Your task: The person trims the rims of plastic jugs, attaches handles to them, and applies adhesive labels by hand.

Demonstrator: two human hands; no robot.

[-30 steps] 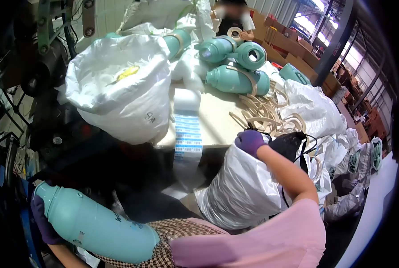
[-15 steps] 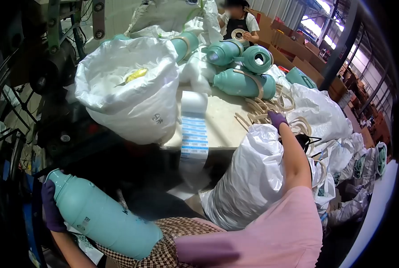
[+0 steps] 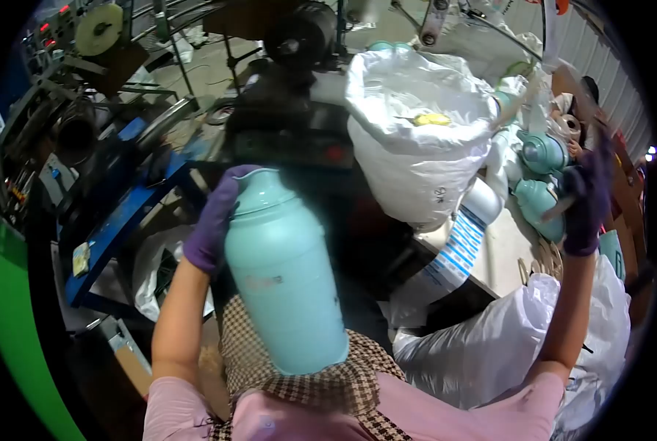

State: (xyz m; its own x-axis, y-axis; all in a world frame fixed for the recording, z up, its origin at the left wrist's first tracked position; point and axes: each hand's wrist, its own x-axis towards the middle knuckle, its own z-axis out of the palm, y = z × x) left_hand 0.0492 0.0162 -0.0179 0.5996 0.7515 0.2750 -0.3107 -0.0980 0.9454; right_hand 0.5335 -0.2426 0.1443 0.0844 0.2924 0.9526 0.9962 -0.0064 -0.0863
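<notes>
A light teal thermos flask body (image 3: 288,283) stands tilted on my lap, its spout end up. My left hand (image 3: 214,220), in a purple glove, is closed around the flask's neck. At the right, my gloved right hand (image 3: 589,198) is raised with its fingers closed on a beige plastic handle strap (image 3: 516,106), a curved band smeared by motion. Behind that hand lie finished-looking teal flasks (image 3: 543,152) with handles. More loose beige handles (image 3: 549,259) rest on the worktable below it.
A large white sack (image 3: 417,169) with a yellow item inside stands at the table's edge. A roll of blue-and-white labels (image 3: 464,239) hangs off the table (image 3: 501,253). Filled white bags (image 3: 483,345) lie at lower right; a blue metal frame (image 3: 123,228) and machinery are left.
My view has swung left. My right hand has risen from the handle pile with a handle strap. The flask has gone from lying slanted to nearly upright, still in my left hand.
</notes>
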